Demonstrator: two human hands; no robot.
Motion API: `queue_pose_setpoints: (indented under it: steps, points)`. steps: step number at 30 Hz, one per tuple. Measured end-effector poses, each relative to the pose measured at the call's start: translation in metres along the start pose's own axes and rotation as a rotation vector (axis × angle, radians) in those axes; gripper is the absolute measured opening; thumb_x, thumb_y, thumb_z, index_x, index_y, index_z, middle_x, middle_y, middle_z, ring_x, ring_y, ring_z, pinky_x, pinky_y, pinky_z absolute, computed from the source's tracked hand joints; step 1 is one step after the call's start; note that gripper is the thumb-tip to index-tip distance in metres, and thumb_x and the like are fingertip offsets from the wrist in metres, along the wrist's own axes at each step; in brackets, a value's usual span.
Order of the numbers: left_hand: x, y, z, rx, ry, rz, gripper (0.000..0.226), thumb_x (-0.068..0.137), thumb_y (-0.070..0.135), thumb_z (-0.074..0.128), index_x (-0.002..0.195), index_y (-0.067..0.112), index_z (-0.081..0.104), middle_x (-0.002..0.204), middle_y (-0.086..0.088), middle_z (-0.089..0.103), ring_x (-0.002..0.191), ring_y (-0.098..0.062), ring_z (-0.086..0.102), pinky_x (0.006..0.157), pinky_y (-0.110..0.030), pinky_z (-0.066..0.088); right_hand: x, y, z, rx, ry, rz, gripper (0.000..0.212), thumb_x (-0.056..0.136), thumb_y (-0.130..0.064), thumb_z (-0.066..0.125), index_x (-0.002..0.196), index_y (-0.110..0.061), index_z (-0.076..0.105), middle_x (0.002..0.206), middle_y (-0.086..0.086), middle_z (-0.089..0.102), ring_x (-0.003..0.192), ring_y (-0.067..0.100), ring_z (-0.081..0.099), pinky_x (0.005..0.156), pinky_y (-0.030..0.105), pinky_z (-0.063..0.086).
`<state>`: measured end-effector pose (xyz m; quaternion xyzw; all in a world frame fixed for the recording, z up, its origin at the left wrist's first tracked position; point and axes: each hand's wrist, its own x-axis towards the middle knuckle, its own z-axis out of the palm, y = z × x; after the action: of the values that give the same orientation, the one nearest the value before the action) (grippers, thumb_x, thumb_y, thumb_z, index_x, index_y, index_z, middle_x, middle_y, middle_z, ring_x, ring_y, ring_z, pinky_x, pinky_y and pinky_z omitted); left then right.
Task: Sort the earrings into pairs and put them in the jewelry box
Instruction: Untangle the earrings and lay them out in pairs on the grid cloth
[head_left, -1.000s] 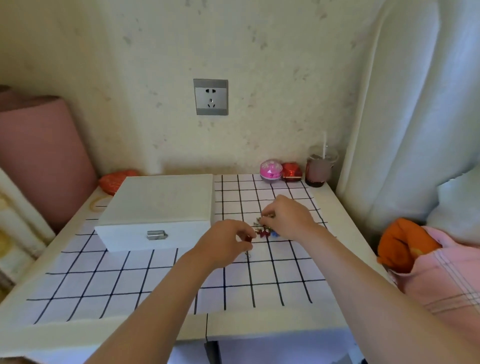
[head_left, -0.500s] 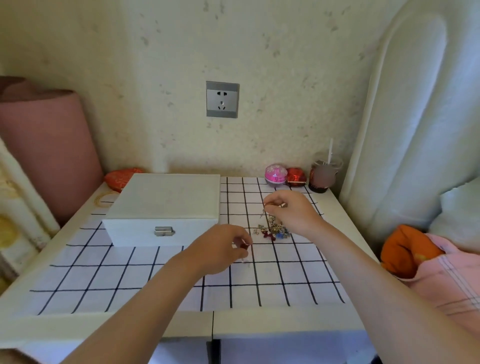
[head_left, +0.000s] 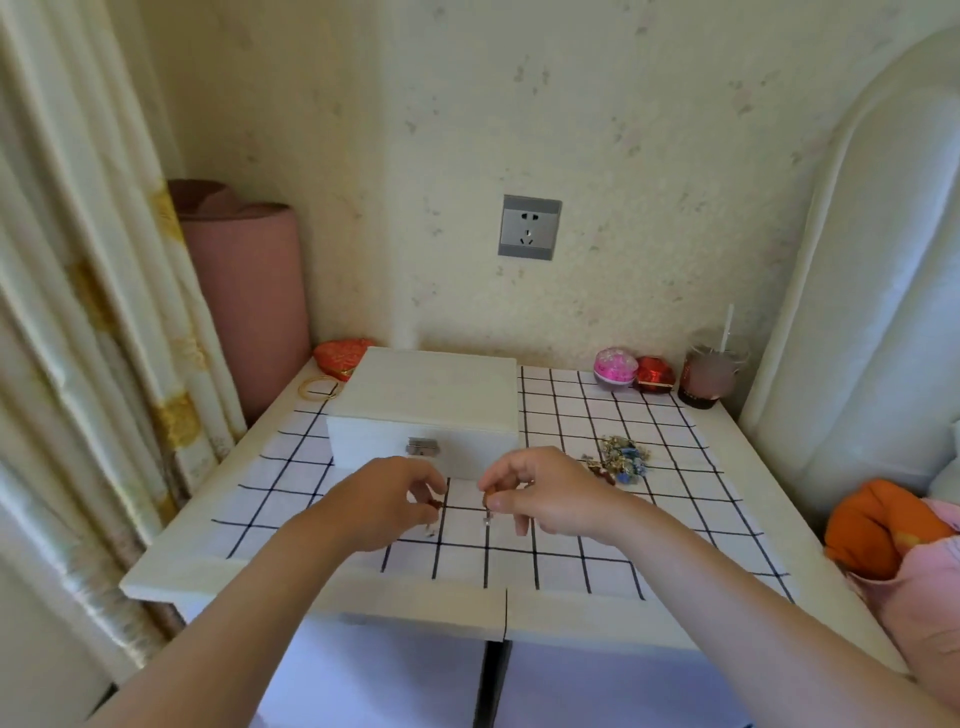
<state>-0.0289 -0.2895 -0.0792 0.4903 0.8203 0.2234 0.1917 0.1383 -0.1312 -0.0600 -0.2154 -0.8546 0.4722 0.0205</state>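
Left hand (head_left: 384, 499) pinches one red earring (head_left: 435, 504) and my right hand (head_left: 550, 499) pinches a second earring (head_left: 487, 508), side by side before the closed jewelry box (head_left: 426, 405), I think to compare them. Remaining earrings (head_left: 621, 460) lie heaped on the right.

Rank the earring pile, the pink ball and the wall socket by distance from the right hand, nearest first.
1. Earring pile, just right of the right hand.
2. Pink ball, far back on the table.
3. Wall socket, high behind both.
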Motion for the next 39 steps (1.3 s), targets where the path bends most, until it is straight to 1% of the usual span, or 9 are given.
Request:
queue_pose_setpoints:
  steps: [4, 8, 11, 14, 18, 23, 31, 35, 39]
  points:
    - [0.000, -0.016, -0.001, 0.113, 0.015, -0.053, 0.013, 0.088, 0.030, 0.070, 0.099, 0.036, 0.069, 0.100, 0.017, 0.066, 0.083, -0.004, 0.060, 0.078, -0.025, 0.052, 0.022, 0.005, 0.034, -0.041, -0.002, 0.004, 0.016, 0.093, -0.017, 0.067, 0.108, -0.022, 0.071, 0.090, -0.005, 0.069, 0.060, 0.015, 0.063, 0.058, 0.018, 0.048]
    - [0.007, -0.025, 0.000, 0.212, 0.042, -0.081, 0.021, 0.091, 0.032, 0.063, 0.111, 0.036, 0.070, 0.112, 0.011, 0.059, 0.100, -0.012, 0.059, 0.085, -0.028, 0.049, 0.033, 0.010, 0.051, -0.210, 0.053, -0.016, 0.028, 0.094, -0.027, 0.066, 0.121, -0.028, 0.067, 0.094, -0.014, 0.064, 0.086, 0.005, 0.061, 0.076, 0.021, 0.048]
    - [0.010, -0.027, 0.000, 0.180, 0.070, -0.064, 0.024, 0.096, 0.031, 0.058, 0.119, 0.035, 0.065, 0.119, 0.010, 0.062, 0.103, -0.012, 0.059, 0.087, -0.027, 0.048, 0.033, 0.010, 0.053, -0.360, 0.149, -0.056, 0.034, 0.095, -0.035, 0.063, 0.128, -0.029, 0.062, 0.102, -0.013, 0.065, 0.097, 0.010, 0.061, 0.081, 0.027, 0.046]
    - [0.009, -0.032, -0.001, 0.171, 0.055, -0.019, 0.025, 0.096, 0.025, 0.058, 0.118, 0.036, 0.066, 0.118, 0.011, 0.058, 0.095, -0.008, 0.056, 0.087, -0.025, 0.047, 0.031, 0.010, 0.052, -0.519, 0.173, -0.119, 0.032, 0.097, -0.037, 0.058, 0.127, -0.028, 0.062, 0.105, -0.010, 0.069, 0.097, 0.013, 0.063, 0.082, 0.031, 0.050]
    - [0.007, -0.037, -0.001, 0.216, -0.017, 0.019, 0.024, 0.094, 0.020, 0.062, 0.112, 0.033, 0.072, 0.111, 0.010, 0.058, 0.084, -0.006, 0.053, 0.080, -0.020, 0.047, 0.032, 0.014, 0.058, -0.542, 0.100, -0.121, 0.031, 0.094, -0.032, 0.059, 0.125, -0.028, 0.063, 0.106, -0.007, 0.061, 0.096, 0.014, 0.059, 0.083, 0.031, 0.049]
    - [0.002, -0.048, -0.005, 0.188, 0.068, -0.056, 0.029, 0.085, 0.032, 0.072, 0.113, 0.038, 0.066, 0.101, 0.016, 0.064, 0.092, -0.007, 0.060, 0.086, -0.030, 0.052, 0.043, 0.006, 0.071, -0.467, 0.169, -0.094, 0.031, 0.094, -0.031, 0.065, 0.124, -0.029, 0.065, 0.108, -0.010, 0.067, 0.101, 0.011, 0.061, 0.084, 0.029, 0.049]
    - [-0.001, -0.060, -0.008, 0.188, 0.127, -0.061, 0.021, 0.085, 0.032, 0.073, 0.106, 0.032, 0.071, 0.098, 0.015, 0.056, 0.084, -0.005, 0.053, 0.079, -0.022, 0.046, 0.063, -0.011, 0.085, -0.375, 0.099, -0.019, 0.042, 0.091, -0.034, 0.067, 0.132, -0.025, 0.062, 0.113, -0.008, 0.070, 0.106, 0.012, 0.064, 0.082, 0.026, 0.047]
    - [0.002, -0.060, -0.007, 0.146, 0.109, -0.060, 0.016, 0.083, 0.034, 0.073, 0.098, 0.035, 0.071, 0.092, 0.016, 0.069, 0.086, -0.005, 0.062, 0.081, -0.031, 0.055, 0.067, -0.015, 0.093, -0.401, 0.140, -0.033, 0.019, 0.092, -0.031, 0.065, 0.108, -0.030, 0.075, 0.095, -0.010, 0.071, 0.091, 0.013, 0.066, 0.079, 0.029, 0.054]
    - [0.005, -0.060, -0.008, 0.146, 0.082, -0.062, 0.020, 0.084, 0.038, 0.072, 0.103, 0.035, 0.069, 0.093, 0.016, 0.069, 0.088, -0.008, 0.062, 0.081, -0.032, 0.054, 0.070, -0.016, 0.095, -0.339, 0.119, -0.041, 0.019, 0.090, -0.033, 0.067, 0.107, -0.032, 0.075, 0.089, -0.011, 0.070, 0.086, 0.012, 0.066, 0.079, 0.034, 0.056]
